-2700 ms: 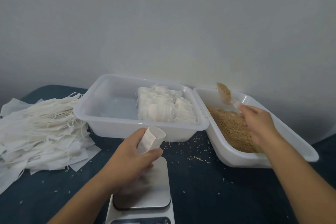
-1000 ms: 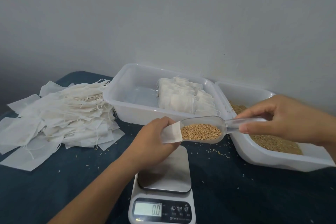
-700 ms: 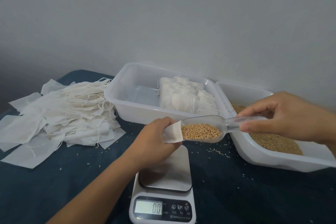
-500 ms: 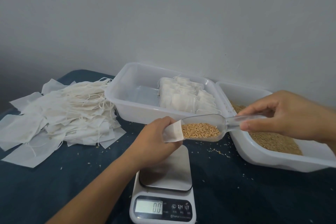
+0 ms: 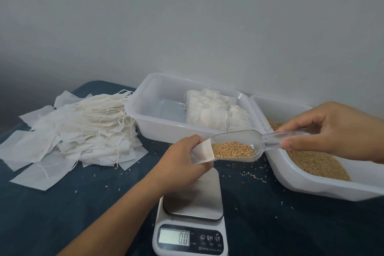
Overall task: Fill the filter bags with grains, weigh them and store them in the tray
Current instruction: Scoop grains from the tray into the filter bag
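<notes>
My left hand (image 5: 182, 160) grips a white filter bag (image 5: 204, 150) above the scale (image 5: 192, 214), mouth turned right. My right hand (image 5: 334, 131) pinches the handle of a clear plastic scoop (image 5: 249, 141) filled with brown grains (image 5: 231, 149). The scoop's lip sits in the bag's mouth. A white tray (image 5: 149, 108) behind holds several filled bags (image 5: 214, 113) in its right half. Another white tray (image 5: 311, 183) on the right holds loose grains (image 5: 315, 162). The scale display reads 0.0.
A heap of empty filter bags (image 5: 74, 131) with strings lies on the dark blue table (image 5: 62, 214) at left. Stray grains are scattered on the cloth between scale and trays. A grey wall (image 5: 187, 27) stands close behind the trays.
My right hand brought the loaded scoop from the grain tray to the bag's mouth. Over the last second the scoop has tipped slightly toward the bag; my left hand has held still.
</notes>
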The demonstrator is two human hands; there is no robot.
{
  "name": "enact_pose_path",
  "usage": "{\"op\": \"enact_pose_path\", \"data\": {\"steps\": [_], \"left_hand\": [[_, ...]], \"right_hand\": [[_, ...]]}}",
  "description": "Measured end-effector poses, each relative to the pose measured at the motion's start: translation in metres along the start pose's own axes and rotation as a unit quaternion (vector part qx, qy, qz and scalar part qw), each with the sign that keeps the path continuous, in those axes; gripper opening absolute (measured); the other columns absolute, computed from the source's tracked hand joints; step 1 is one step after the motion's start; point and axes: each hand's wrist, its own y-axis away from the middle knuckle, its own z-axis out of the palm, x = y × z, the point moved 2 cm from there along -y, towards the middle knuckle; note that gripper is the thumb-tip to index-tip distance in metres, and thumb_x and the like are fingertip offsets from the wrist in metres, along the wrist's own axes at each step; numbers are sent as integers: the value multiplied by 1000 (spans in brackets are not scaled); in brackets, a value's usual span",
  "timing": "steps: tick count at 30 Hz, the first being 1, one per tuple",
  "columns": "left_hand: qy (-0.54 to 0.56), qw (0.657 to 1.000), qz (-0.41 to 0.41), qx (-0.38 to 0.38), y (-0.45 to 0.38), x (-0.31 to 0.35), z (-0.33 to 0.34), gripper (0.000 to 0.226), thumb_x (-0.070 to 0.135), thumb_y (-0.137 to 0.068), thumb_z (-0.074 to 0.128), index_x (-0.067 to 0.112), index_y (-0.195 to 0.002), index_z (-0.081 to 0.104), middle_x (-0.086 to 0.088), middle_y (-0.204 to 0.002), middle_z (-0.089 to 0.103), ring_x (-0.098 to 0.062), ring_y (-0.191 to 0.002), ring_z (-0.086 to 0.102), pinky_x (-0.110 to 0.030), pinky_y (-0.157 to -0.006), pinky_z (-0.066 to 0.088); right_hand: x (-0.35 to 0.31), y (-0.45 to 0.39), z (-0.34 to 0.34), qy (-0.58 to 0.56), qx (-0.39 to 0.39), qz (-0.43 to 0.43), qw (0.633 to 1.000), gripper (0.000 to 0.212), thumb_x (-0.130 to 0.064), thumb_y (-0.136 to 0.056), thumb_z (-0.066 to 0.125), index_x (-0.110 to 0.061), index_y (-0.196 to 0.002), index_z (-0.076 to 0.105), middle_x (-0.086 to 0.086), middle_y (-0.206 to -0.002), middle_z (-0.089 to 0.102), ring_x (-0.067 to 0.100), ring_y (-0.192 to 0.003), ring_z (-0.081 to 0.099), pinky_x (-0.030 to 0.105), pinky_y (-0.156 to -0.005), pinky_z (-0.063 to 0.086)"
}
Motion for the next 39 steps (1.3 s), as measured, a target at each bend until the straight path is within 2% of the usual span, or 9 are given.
{"op": "enact_pose_path", "data": {"steps": [4,11,21,25,29,32,35,37,39], "left_hand": [[2,1000,8,0,0,-1,0,24,36,-88,75,41,-106,59,20,-107,66,5,-97,58,-12,-76,45],[10,1000,6,0,0,0,0,25,37,-89,75,39,-108,60,20,-107,65,1,-97,59,-13,-75,43],[13,1000,-4,0,0,2,0,26,37,-89,75,37,-110,59,18,-111,64,-6,-101,60,-16,-77,44],[17,1000,-9,0,0,1,0,28,38,-89,75,36,-113,59,18,-112,64,-7,-102,60,-18,-77,45],[24,1000,-9,4,0,1,0,28,39,-89,75,37,-111,59,19,-109,64,-6,-99,60,-16,-74,43],[35,999,-9,10,-1,0,-1,26,39,-88,75,36,-110,60,17,-106,65,-6,-96,62,-17,-73,44],[44,999,-7,15,-1,0,-3,25,37,-87,75,35,-108,62,16,-104,66,-6,-94,62,-19,-73,45],[49,999,-6,17,-1,0,-3,23,36,-87,76,35,-106,62,16,-101,67,-6,-91,62,-18,-72,44],[53,998,-7,17,-1,0,-2,22,35,-88,76,34,-104,62,15,-99,67,-5,-89,62,-18,-71,44]], "right_hand": [[-1,0,-1,9,2,1,1000,48,-83,-54,75,-54,-92,79,-12,-91,79,20,-93,74,48,-96,56],[3,1,-1,8,-3,2,1000,51,-83,-52,71,-54,-93,79,-15,-93,79,12,-93,75,47,-99,57],[8,3,-1,-8,5,6,1000,53,-83,-50,72,-53,-93,80,-3,-94,80,30,-96,73,53,-97,55],[9,3,-2,-16,9,8,1000,54,-82,-49,74,-51,-93,80,-3,-94,80,31,-97,73,55,-98,54],[9,4,0,-27,18,7,999,44,-80,-58,81,-51,-91,80,-14,-93,80,18,-94,75,47,-98,56],[10,5,1,-38,27,5,999,31,-64,-60,80,-51,-89,81,-18,-93,79,6,-90,74,39,-97,56],[12,6,4,-38,29,3,999,28,-61,-63,79,-51,-90,81,-16,-93,79,7,-90,74,37,-95,55],[15,7,4,-32,31,-1,999,28,-62,-64,79,-52,-91,80,-13,-92,79,10,-85,73,33,-86,57],[18,9,4,-39,34,-2,999,27,-60,-65,79,-52,-91,80,-16,-92,79,3,-81,73,17,-72,56]]}}
